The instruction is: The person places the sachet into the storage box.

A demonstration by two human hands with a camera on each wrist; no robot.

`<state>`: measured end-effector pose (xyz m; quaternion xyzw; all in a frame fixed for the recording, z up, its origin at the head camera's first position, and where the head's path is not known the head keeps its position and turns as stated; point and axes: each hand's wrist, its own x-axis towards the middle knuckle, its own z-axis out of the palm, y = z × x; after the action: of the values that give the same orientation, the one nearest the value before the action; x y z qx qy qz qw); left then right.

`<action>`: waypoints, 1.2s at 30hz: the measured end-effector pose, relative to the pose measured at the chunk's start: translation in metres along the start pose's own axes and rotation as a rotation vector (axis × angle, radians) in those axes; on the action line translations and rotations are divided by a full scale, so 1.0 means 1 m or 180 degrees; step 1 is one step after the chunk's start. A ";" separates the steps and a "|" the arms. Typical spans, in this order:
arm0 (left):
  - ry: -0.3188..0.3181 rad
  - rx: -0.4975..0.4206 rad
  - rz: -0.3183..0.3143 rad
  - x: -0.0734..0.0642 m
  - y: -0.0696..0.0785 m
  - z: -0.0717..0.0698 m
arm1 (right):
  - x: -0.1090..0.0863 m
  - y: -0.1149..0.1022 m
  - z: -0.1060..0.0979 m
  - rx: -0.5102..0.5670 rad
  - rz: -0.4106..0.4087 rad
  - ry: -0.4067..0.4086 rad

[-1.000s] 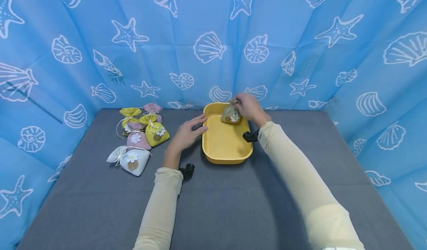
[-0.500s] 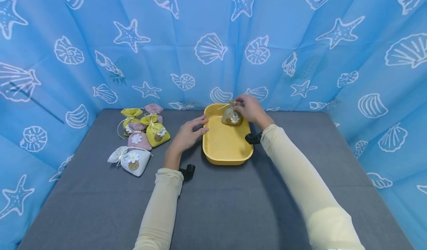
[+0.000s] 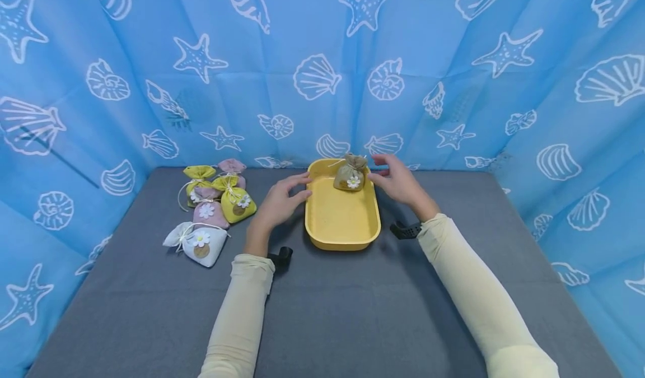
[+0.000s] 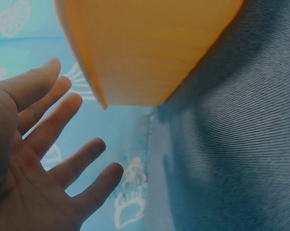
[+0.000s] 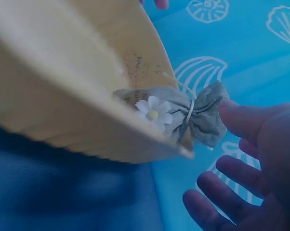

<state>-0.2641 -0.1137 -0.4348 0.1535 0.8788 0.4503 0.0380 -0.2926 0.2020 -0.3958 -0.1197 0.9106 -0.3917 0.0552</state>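
A grey-green drawstring pouch (image 3: 351, 172) with a white daisy stands in the far right corner of the yellow tray (image 3: 342, 221). My right hand (image 3: 400, 183) is just outside the tray's right rim, fingers spread and nothing in them. In the right wrist view the thumb overlaps the gathered neck of the pouch (image 5: 171, 108), its cord tied around it. My left hand (image 3: 279, 201) lies along the tray's left rim with loosely extended fingers. The left wrist view shows that hand (image 4: 53, 149) with its palm bare, beside the tray's outer wall (image 4: 140, 53).
Several pouches lie on the grey tablecloth (image 3: 322, 311) at the left: a white pouch (image 3: 204, 245) in front, a pink pouch (image 3: 209, 214), a yellow pouch (image 3: 237, 203), and others behind. A blue shell-print curtain (image 3: 272, 92) hangs around the table's back and sides.
My right hand has let go of the grey-green pouch's neck and drawn back to the right, over the tray's rim. The pouch stays in the corner; the left hand keeps its place.
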 end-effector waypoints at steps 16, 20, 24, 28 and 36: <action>0.0030 0.0202 0.0019 -0.012 0.033 -0.033 | -0.051 0.044 0.025 0.0453 -0.0471 -0.0125; 0.0034 0.0297 0.0006 -0.021 0.035 -0.041 | -0.053 0.050 0.030 0.0488 -0.0588 -0.0104; 0.0068 0.0374 0.0026 -0.031 0.034 -0.052 | -0.053 0.055 0.035 0.0645 -0.0655 -0.0103; 0.0213 0.0452 0.0066 -0.040 0.029 -0.063 | -0.053 0.058 0.040 0.0809 -0.0686 -0.0054; 0.0931 0.0511 -0.0010 -0.052 0.002 -0.079 | -0.054 0.061 0.047 0.1028 -0.0627 -0.0037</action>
<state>-0.2299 -0.1897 -0.3904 0.0875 0.9083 0.3961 -0.1020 -0.2418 0.2238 -0.4714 -0.2001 0.8194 -0.5356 0.0403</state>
